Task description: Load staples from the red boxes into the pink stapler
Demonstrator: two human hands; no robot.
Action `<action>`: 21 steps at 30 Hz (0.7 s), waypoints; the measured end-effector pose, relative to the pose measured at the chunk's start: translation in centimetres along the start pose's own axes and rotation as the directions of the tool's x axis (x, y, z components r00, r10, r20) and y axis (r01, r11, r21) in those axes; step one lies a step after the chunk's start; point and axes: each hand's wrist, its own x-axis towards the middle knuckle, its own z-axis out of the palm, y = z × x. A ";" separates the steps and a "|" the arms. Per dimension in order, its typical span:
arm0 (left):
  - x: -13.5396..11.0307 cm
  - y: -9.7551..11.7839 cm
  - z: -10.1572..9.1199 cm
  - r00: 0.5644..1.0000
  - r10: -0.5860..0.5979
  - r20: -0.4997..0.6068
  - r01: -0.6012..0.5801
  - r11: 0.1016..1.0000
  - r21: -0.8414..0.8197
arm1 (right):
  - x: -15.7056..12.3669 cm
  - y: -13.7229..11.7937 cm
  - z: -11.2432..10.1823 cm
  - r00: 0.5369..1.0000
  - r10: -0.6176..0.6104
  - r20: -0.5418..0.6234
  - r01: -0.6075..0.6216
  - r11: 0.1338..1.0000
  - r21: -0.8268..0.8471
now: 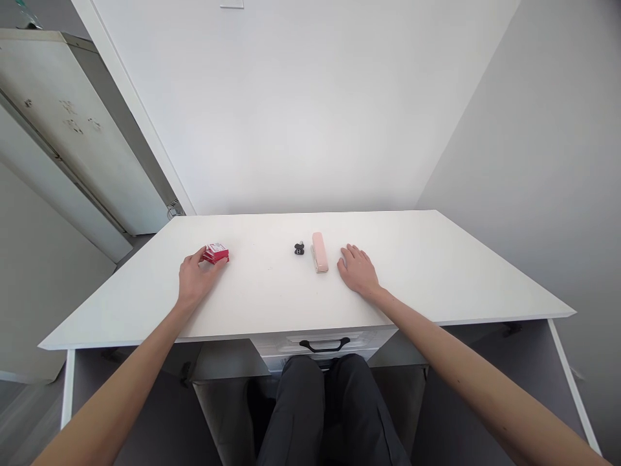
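My left hand [195,277] rests on the white table [272,291], thumb and fingers closed around a small stack of red boxes [216,253]. Flat on the table lies my right hand [358,268], fingers stretched out, holding nothing, just right of a pale pink stapler [319,252]. A small black object [299,248] sits just left of the stapler.
The table stands in a corner against white walls. Under its front edge is a white drawer with a black handle [324,345], above my knees. A pale cabinet [72,142] stands at the far left.
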 end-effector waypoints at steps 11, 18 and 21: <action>-0.5 0.3 -0.1 0.994 -0.100 -0.044 0.097 0.993 -0.070 | -0.1 0.0 0.0 1.000 0.003 0.008 -0.003 1.000 -0.010; -0.2 -0.2 0.2 0.994 -0.100 -0.031 0.101 0.995 0.020 | -0.3 -0.2 -0.2 1.000 0.001 0.000 -0.001 1.000 -0.007; -0.2 -0.2 0.4 0.997 -0.067 -0.028 0.068 0.995 0.067 | -0.3 -0.2 -0.1 1.000 0.003 0.002 -0.003 1.000 -0.011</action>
